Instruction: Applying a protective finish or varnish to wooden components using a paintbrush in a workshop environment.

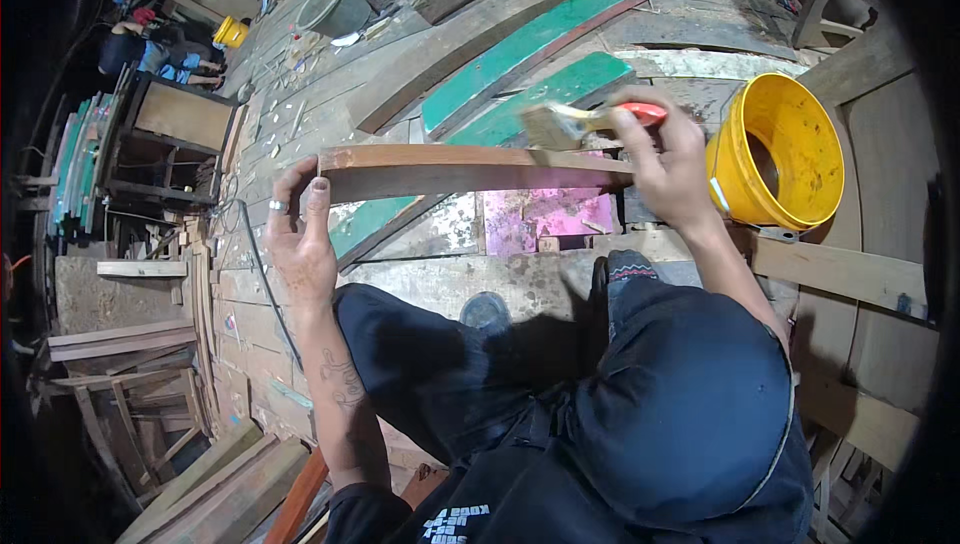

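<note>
Between my hands, a curved strip of reddish-brown wood [430,170] is held up, lying roughly crosswise. My left hand [303,244], with a ring on one finger, grips its left end, thumb in front. In my right hand [665,156] is a paintbrush [548,128] with a red handle, pale bristles pointing left. The bristles are over the wood's upper edge near its right part; whether they touch it I cannot tell. A yellow bucket [724,166] with dark contents at its bottom stands right of my right hand.
Green-painted planks [540,49] and curved brown boards [440,59] lie ahead on the plank floor. A grey bucket [335,6] stands farther back. Stacked timber [220,489] and wooden frames [180,116] line the left. Another person [165,56] is at the far left.
</note>
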{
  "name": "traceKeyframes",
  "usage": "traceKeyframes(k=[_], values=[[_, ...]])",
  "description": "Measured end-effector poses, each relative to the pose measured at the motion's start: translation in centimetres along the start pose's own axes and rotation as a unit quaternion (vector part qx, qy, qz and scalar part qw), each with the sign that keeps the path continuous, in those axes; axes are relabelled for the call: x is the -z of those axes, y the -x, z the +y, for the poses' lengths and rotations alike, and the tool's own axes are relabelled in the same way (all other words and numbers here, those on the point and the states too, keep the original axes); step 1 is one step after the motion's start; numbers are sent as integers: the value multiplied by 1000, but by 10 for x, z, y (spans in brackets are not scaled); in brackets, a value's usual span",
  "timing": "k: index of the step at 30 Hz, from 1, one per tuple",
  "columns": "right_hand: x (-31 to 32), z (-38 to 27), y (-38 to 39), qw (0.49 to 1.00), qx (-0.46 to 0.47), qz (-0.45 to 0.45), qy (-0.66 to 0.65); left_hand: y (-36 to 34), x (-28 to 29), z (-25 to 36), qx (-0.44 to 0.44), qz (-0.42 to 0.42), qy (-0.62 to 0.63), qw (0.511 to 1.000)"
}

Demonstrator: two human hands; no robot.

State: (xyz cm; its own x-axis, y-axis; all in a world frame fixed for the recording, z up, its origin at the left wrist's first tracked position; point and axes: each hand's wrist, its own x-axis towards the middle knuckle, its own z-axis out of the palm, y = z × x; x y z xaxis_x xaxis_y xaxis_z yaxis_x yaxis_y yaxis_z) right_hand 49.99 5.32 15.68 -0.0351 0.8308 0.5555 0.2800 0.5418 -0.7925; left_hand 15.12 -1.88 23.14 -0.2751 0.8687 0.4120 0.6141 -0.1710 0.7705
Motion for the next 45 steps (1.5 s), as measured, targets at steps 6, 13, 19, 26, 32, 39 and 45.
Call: traceKeyframes(k=[6, 13, 19, 26, 32, 39, 45], values=[[-22, -30, -20, 972, 127, -112, -162, 2, -1, 1, 16, 2, 6, 1000], [16, 23, 42, 988, 18, -102, -116, 4, 7, 3, 12, -9, -11, 1000], [45, 53, 92, 991, -117, -57, 10, 0, 3, 4, 24, -10, -2, 1000], [24, 28, 71, 995, -61, -45, -70, 0, 2, -4, 15, 3, 24, 1000], [23, 32, 75, 994, -49, -37, -88, 4, 6, 2, 20, -3, -9, 1000], [45, 57, 111, 993, -82, 29, -76, 3, 6, 2, 32, -8, -2, 999], [8, 22, 85, 982, -51, -57, -174, 1, 7, -1, 26, 5, -14, 1000]])
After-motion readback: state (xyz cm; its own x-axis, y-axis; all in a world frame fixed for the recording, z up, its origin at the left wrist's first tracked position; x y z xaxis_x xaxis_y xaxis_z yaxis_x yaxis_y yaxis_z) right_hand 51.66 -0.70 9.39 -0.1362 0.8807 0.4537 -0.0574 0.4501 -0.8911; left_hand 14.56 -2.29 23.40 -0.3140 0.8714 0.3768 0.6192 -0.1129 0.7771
